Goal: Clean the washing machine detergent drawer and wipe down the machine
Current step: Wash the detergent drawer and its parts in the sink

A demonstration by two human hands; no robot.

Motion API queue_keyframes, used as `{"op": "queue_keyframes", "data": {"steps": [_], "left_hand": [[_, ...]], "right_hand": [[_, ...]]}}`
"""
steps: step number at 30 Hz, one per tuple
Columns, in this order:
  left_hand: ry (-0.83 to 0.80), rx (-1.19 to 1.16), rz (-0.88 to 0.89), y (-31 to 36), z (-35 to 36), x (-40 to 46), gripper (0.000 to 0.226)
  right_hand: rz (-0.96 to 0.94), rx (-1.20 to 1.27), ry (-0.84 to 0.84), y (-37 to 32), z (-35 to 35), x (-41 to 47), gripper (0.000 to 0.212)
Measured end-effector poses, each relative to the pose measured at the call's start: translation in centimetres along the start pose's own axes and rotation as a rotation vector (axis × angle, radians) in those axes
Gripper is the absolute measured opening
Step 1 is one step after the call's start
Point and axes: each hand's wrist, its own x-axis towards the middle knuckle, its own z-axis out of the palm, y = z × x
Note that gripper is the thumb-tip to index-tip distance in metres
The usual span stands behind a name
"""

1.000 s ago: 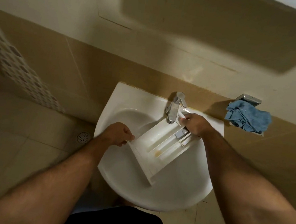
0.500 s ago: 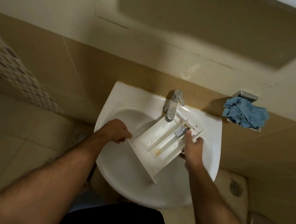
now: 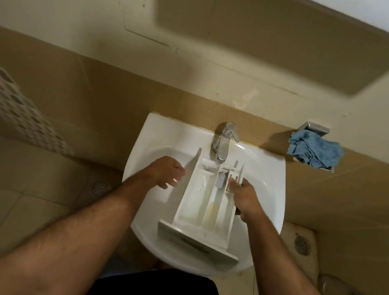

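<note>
Right now the white detergent drawer (image 3: 207, 203) lies in the basin of a white sink (image 3: 270, 182), its long axis running from the faucet toward the person, with its front panel nearest the person at the basin's near rim and its far end directly under the spout. Three lengthwise compartments show: a wide one on the left with a little water in it, a narrow middle one with a yellowish stain and a small grey cap near its far end, and a narrow one on the right. The right hand (image 3: 247, 199) grips the drawer's right wall, thumb hooked over the top edge into the right compartment and the fingers hidden on the outside. The left hand (image 3: 167, 171) is just beside the drawer's left wall with fingers loosely curled; motion blur makes it impossible to tell whether it is holding the wall or only touching it. A chrome faucet (image 3: 225, 142) stands at the back of the sink. To the right of it, a crumpled blue cloth (image 3: 315, 152) sits on a small metal holder on the tan tiled wall. Two round floor drains (image 3: 101, 187) show in the tiled floor, one on each side of the sink.
</note>
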Motion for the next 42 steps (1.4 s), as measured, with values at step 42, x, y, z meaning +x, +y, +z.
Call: {"op": "queue_keyframes", "data": {"steps": [42], "left_hand": [[-0.147,-0.072,0.184,5.1,-4.5,7.0,0.02]], "right_hand": [[-0.18,-0.399,0.673,-2.1,4.7,-3.0,0.021]]}}
